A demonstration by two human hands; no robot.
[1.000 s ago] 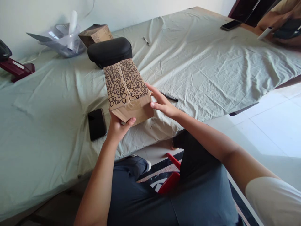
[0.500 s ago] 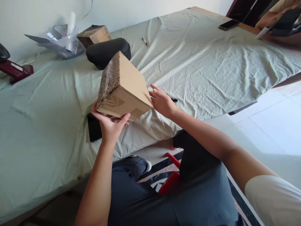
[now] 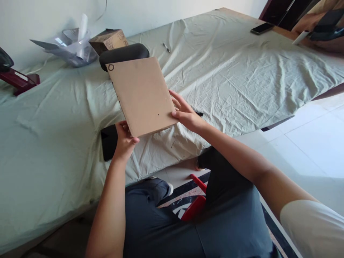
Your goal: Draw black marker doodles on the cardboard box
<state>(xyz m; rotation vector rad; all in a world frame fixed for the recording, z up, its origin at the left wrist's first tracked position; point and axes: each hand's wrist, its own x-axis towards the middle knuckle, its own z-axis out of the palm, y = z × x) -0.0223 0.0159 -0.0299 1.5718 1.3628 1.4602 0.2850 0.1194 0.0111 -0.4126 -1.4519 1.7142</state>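
Currently, nearest us, we log both hands curled about one cardboard box (image 3: 142,96), held tilted over the near side of the cloth-covered tabletop (image 3: 228,82). The left hand (image 3: 125,140) grips its near left corner, thumb in front and fingers bent behind; the right hand (image 3: 186,114) pinches the right side, thumb lying on the plain upper face.

Handling, our estimate: light for its bulk, with stiff walls and dry, fairly grippy card. Corners and folded edges should bear load best; pressing mid-face might dent it. We favour opposed holds on two side walls, as at present.

Not resolved: the box's underside and far wall, its contents if any, and whether it touches the tabletop. Most left fingertips are out of sight. The smartphone (image 3: 108,143) is partly masked by the left hand, and we see only one end of the black marker (image 3: 199,113) beyond the right.

Farther off, the box overlaps the black zip case (image 3: 125,54); contact unclear. Behind stand a second carton (image 3: 115,40) and a translucent basket (image 3: 80,53), whose contents we cannot sort out. At far right, another person (image 3: 309,23) is cut off by the frame.
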